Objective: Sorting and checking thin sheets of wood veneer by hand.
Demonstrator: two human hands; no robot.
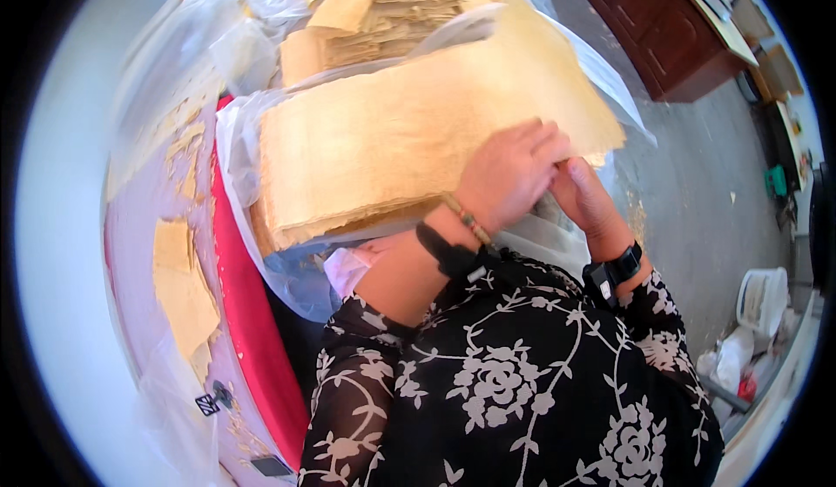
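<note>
A thick stack of thin, pale wood veneer sheets (pixel 374 139) lies in front of me, with ragged edges. My left hand (pixel 512 174) reaches across its near right part, back up, with the fingers bent together and slightly blurred. Close against its fingertips, my right hand (pixel 588 195) is closed at the near edge of the stack, thumb on top. Between the two hands the fingertips overlap, and what they pinch there is hidden. The far right of the top sheet looks smeared.
Behind the stack is a pile of smaller veneer pieces (pixel 383 26). Clear plastic sheeting (pixel 252 52) wraps around both. On the left, a torn veneer strip (pixel 185 291) lies beside a red edge (pixel 248 330). A dark red cabinet (pixel 666 34) stands at the far right, a white bin (pixel 762 302) lower right.
</note>
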